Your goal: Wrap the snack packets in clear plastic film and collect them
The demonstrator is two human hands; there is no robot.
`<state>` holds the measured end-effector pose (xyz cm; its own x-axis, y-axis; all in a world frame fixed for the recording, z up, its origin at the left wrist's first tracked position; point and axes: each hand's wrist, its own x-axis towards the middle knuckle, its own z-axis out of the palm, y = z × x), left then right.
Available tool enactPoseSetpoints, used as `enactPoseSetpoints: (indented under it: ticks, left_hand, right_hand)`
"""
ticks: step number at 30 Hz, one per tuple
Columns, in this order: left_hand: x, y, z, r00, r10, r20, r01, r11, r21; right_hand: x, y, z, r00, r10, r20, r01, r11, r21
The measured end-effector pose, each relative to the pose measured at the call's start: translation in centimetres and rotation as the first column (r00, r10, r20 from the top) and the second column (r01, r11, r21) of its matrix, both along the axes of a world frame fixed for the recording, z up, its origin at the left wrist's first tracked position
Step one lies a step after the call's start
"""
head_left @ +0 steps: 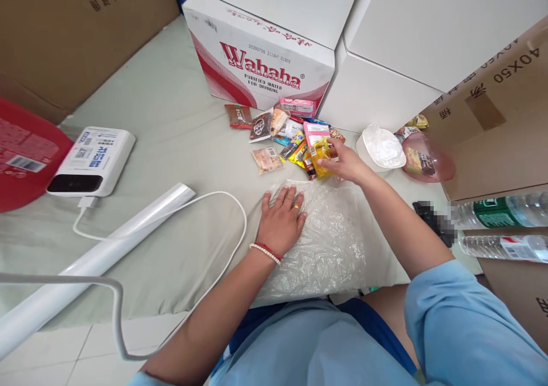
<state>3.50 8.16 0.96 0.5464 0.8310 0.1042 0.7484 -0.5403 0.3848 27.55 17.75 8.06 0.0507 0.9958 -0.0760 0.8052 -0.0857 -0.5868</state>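
My left hand point(280, 219) lies flat on the near-left part of a clear, crinkled plastic bag point(329, 243), fingers spread. A ring and beaded bracelets are on it. My right hand point(346, 161) has thumb and fingers closed on a yellow snack packet point(320, 153), just beyond the bag's far edge. Around that packet lies a loose pile of small snack packets, among them a brown one point(238, 116), a black-and-white one point(261, 126) and a pink-and-white one point(315, 131). A clear packet with pinkish contents point(266, 160) lies at the pile's near left.
A Wahaha water carton point(265, 60) and white boxes point(377, 83) stand behind the pile. To the right are a white bowl point(371, 149) with plastic in it, a pink bowl point(440, 166) and plastic bottles point(514, 210). Leftward lie a white cabled device point(115, 152) and a white tube point(141, 232).
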Motion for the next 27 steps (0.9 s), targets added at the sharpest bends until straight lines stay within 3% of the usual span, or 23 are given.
enactPoseSetpoints:
  ticks: [2, 5, 7, 10, 12, 14, 19, 23, 25, 27]
  left_hand:
    - [0.0, 0.0, 0.0, 1.000, 0.000, 0.002, 0.000, 1.000, -0.006]
    - [0.0, 0.0, 0.0, 1.000, 0.000, 0.008, 0.000, 1.000, -0.017]
    - [0.0, 0.1, 0.0, 1.000, -0.003, 0.012, 0.003, 1.000, -0.021]
    - [0.0, 0.1, 0.0, 1.000, -0.002, 0.012, 0.002, 1.000, -0.024]
    - [0.0, 0.1, 0.1, 1.000, 0.003, 0.010, -0.002, 1.000, -0.025]
    - [0.0, 0.1, 0.1, 1.000, 0.004, 0.003, -0.004, 1.000, -0.027]
    - [0.0, 0.1, 0.2, 1.000, 0.004, -0.010, -0.004, 1.000, -0.025]
    - [0.0, 0.1, 0.0, 1.000, 0.005, -0.001, -0.005, 1.000, -0.023]
    - [0.0, 0.0, 0.0, 1.000, 0.006, 0.007, -0.006, 1.000, -0.024]
    - [0.0, 0.0, 0.0, 1.000, 0.002, 0.011, -0.002, 1.000, -0.027]
  right_hand:
    - [-0.3, 0.7, -0.6, 0.997, -0.002, -0.074, -0.002, 0.998, -0.060]
    - [2.4, 1.1, 0.1, 0.987, 0.011, -0.162, -0.042, 0.981, -0.189]
    - [4.8, 1.5, 1.3, 1.000, -0.004, -0.019, -0.001, 0.964, -0.267]
    - [6.4, 2.8, 2.2, 0.937, 0.005, 0.349, 0.050, 0.988, -0.149]
    - [5.6, 4.3, 1.7, 0.874, 0.115, 0.473, -0.113, 0.993, -0.033]
    - [4.0, 6.2, 0.3, 0.821, 0.253, 0.512, -0.294, 0.956, -0.001]
    - [2.0, 9.7, -2.0, 0.741, 0.364, 0.564, -0.413, 0.910, -0.043]
    - [2.5, 8.1, 0.1, 0.746, 0.308, 0.590, -0.416, 0.908, 0.051]
    - [2.4, 5.4, 2.1, 0.796, 0.280, 0.537, -0.387, 0.917, 0.095]
    - [1.8, 1.7, 3.9, 0.846, 0.335, 0.414, -0.399, 0.914, 0.076]
